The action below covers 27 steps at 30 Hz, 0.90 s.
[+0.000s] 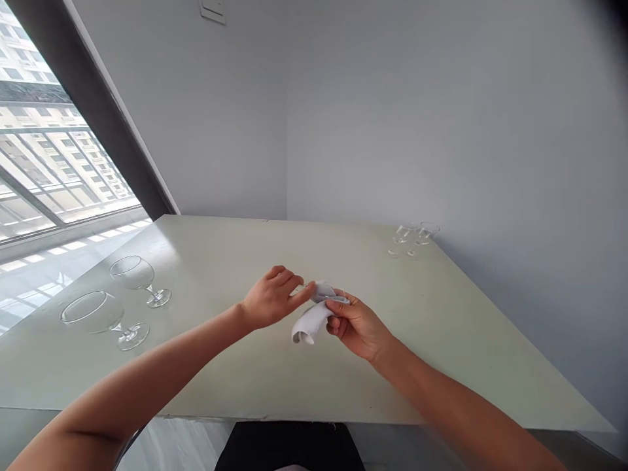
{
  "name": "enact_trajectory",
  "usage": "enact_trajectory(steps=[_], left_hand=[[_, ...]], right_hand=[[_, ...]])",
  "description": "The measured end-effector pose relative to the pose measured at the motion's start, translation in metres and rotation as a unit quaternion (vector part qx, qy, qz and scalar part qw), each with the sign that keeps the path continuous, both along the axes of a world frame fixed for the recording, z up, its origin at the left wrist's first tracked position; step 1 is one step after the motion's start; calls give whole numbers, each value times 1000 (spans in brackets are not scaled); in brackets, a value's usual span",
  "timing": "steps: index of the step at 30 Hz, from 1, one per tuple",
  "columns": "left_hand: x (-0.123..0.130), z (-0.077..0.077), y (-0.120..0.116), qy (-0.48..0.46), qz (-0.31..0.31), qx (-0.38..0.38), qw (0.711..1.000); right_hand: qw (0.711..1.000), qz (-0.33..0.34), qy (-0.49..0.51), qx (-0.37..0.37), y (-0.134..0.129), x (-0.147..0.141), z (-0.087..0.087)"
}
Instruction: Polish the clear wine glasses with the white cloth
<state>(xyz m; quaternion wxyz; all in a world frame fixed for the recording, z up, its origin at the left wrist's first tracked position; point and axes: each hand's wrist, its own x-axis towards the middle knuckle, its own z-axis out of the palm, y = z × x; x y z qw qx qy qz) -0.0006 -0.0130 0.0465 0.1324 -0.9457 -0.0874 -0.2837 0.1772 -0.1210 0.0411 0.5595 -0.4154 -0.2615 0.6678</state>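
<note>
Over the middle of the table, my right hand (356, 324) is closed round a white cloth (311, 322), thumb on top. One end of the cloth hangs down in a loose roll, and the rest is folded between the fingers. My left hand (275, 297) is at the cloth's left side, back of the hand up. Its fingers are bent, and the thumb and forefinger reach to the cloth's edge. Thin clear glints show by these fingertips; what they pinch is too small and partly hidden to name.
Two stemmed glasses, a nearer glass (95, 314) and a farther glass (132, 271), are on the table's left side. Two smaller glasses, one glass (405, 233) beside another glass (426, 233), stand at the far right corner. Walls border the pale table (220, 373).
</note>
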Motion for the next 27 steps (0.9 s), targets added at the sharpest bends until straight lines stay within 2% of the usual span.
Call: enact_trajectory(steps=[2,4,6,7,8,9,10,12,13,14,16,18,19,21,24,26,27], left_hand=[[-3,4,3,1,-5,-84,996],[-7,10,6,20,4,-253,967],[-11,16,7,89,7,-439,894],[-13,17,7,133,5,-507,852],[-14,18,6,165,6,-544,823],[-14,18,4,170,17,-545,821],[-14,17,1,146,37,-511,846],[-12,14,-6,62,72,-356,930],[-11,12,-9,25,78,-257,963],[-10,10,-12,1,76,-163,984],[-9,8,-14,-17,53,-25,998],[-9,10,-11,-33,34,31,998],[-10,13,-9,-38,26,27,999],[-11,18,-4,-33,17,-39,999],[-13,25,2,30,19,-235,971],[-13,26,3,99,18,-335,937],[-13,25,1,115,23,-344,932]], right_hand=[[994,34,-89,51,-3,-1,1],[961,82,-233,125,-6,2,1],[912,129,-342,188,-7,8,0],[897,149,-364,202,-6,10,-2],[895,164,-364,200,-5,12,-3],[904,167,-349,183,-4,13,-4],[922,155,-320,155,-2,13,-5],[967,98,-219,87,1,11,-8],[984,64,-154,58,2,8,-8],[995,37,-87,36,3,5,-8],[1000,7,15,17,0,-2,-7],[999,5,38,27,-6,-10,-4],[999,13,17,40,-9,-13,-2],[992,30,-90,80,-16,-15,2],[944,57,-295,138,-20,-12,4],[927,78,-341,133,-17,-7,2],[935,81,-325,116,-14,-4,0]])
